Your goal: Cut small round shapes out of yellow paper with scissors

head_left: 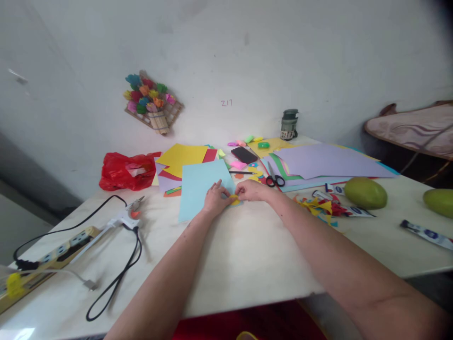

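Note:
My left hand [215, 198] rests over the right edge of a light blue sheet of paper [198, 186], its thumb and index finger closed on a small yellow paper piece [234, 200]. From the other side, my right hand [252, 190] pinches the same piece with its fingertips. Its exact shape is partly covered by my fingers. Beyond my right hand lie scissors [275, 179] with black handles. A black pencil [242, 173] is just behind my hands, beside small coloured paper cutouts [255, 173].
Coloured sheets [187, 156] are stacked behind left, and more sheets [314, 160] behind right. A phone [244, 155], red plastic bag [125, 171], glue gun [127, 217], power strip [67, 248], paper scraps [318, 206], glue tubes [357, 211] and green fruit [365, 192] lie around.

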`<control>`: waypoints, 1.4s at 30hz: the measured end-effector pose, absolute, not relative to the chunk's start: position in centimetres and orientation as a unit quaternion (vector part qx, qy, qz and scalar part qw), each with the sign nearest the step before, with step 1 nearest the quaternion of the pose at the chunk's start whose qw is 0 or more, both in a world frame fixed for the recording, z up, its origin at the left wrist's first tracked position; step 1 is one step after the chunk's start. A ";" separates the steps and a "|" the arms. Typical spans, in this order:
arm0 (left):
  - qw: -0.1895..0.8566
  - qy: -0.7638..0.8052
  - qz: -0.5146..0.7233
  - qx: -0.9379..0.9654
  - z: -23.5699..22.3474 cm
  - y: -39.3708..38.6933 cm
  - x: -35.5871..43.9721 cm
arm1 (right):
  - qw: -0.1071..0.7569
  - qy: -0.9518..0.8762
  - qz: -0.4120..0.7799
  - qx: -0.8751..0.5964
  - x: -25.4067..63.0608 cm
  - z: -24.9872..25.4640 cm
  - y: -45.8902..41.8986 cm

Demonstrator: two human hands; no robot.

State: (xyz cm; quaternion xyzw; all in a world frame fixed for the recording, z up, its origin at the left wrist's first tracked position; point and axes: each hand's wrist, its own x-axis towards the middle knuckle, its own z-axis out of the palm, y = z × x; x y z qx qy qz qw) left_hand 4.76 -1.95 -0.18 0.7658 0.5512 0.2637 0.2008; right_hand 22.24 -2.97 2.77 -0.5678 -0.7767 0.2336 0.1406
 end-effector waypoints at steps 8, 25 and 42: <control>0.189 0.556 0.263 0.766 -0.2 -2.0 4.8 | 0.142 -0.789 0.224 -0.554 22.4 2.6 -2.7; 0.187 0.553 0.244 0.774 -0.2 -1.9 4.7 | 0.176 -0.738 0.319 -0.568 22.8 2.6 -2.8; 0.174 0.563 0.227 0.775 -0.2 -2.1 4.9 | 0.158 -0.808 0.263 -0.503 23.4 1.7 -1.8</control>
